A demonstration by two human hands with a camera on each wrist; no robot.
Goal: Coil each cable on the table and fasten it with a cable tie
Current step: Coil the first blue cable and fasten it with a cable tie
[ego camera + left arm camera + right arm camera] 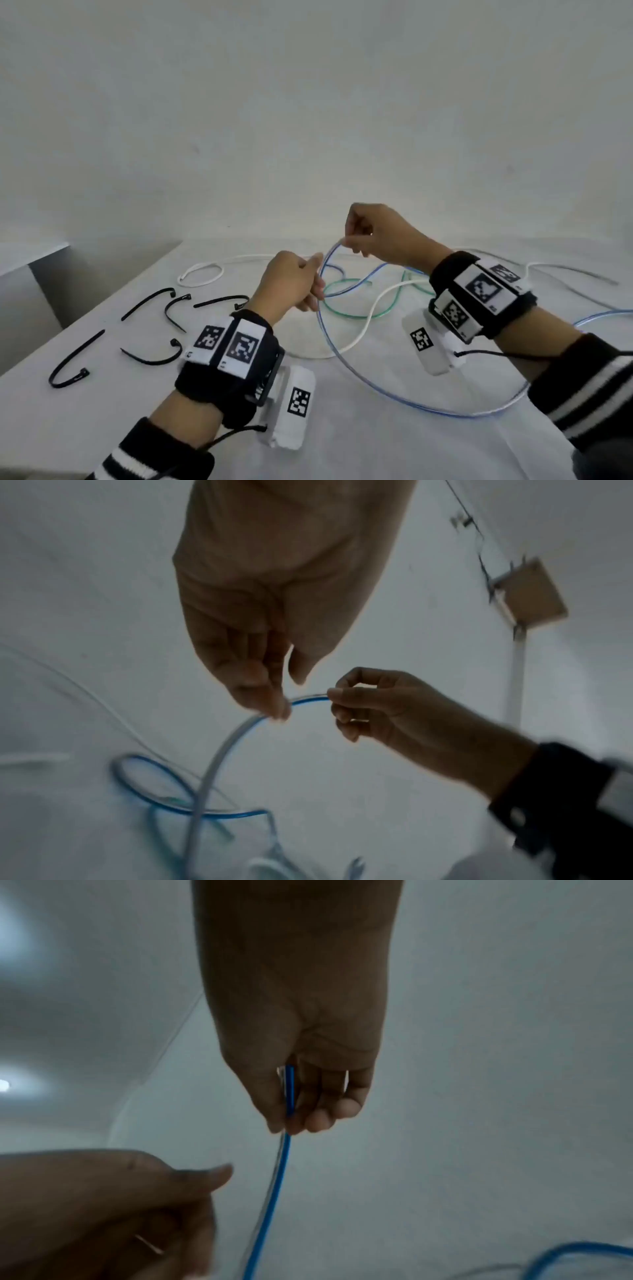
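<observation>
The right hand (383,233) pinches the free end of the blue cable (394,397) between thumb and forefinger, the other fingers curled under; the wrist view shows the blue strand running straight down out of that pinch toward 6 o'clock; the left hand (291,284) sits at about 8 o'clock from the right, just beside it, its fingertips (274,710) closed on the same cable a short way along; between the two grips the cable arches in a short raised span, its axis running from 2 o'clock down to 8 o'clock; below the left hand it drops and sweeps in one wide loop across the table (342,445) toward 5 o'clock, then back toward the right edge; my judgement is that the coil is only beginning, and the next turn depends on the slack lying at 5 o'clock, nearer the right forearm; a white cable (370,308) and a green cable (349,315) cross under the blue near the hands and could be dragged along; black cable ties (150,301) lie well apart at 9 o'clock, nearest the left hand
</observation>
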